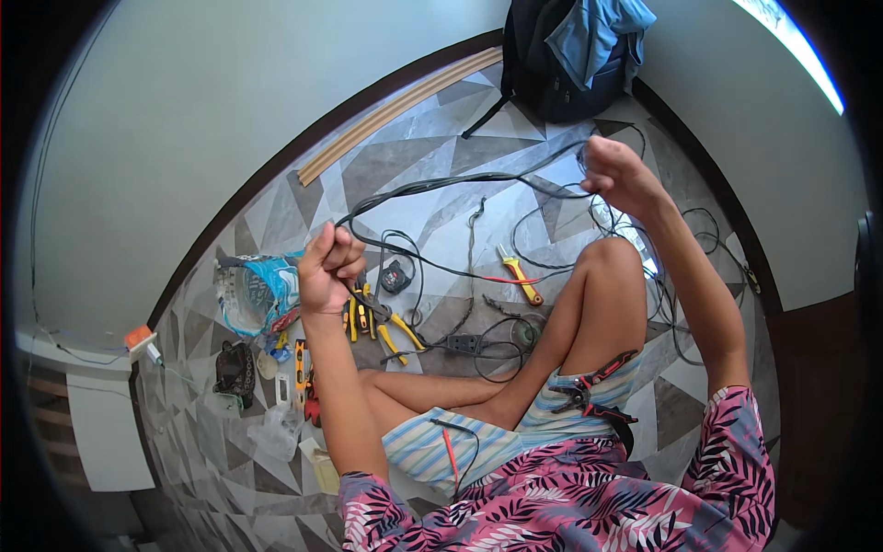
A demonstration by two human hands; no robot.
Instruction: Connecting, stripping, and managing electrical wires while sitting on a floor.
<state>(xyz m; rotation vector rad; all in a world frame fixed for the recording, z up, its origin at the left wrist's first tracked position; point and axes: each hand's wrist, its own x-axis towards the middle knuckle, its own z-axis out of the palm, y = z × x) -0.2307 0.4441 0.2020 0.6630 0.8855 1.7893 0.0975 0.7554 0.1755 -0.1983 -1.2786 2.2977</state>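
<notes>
Both my hands are raised in front of me with a bundle of dark cable (432,186) stretched between them. My left hand (329,267) is closed round one end of the bundle. My right hand (618,170) pinches the other end with its fingers curled. From the bundle, loose lengths hang down toward the floor at the right, and a thin lead with a red section (501,280) crosses below. Under my left hand lie yellow-handled pliers (397,333) and a black tape measure (395,276). A yellow-handled tool (521,276) rests between the hands, near my knee.
A red-and-black plier-like tool (584,396) and a red test probe (449,451) lie on my lap. A black socket block (464,343) sits before my legs. Plastic bag (253,294) at left; backpack (570,78) and wooden strips (395,115) by the wall; tangled wires (676,304) at right.
</notes>
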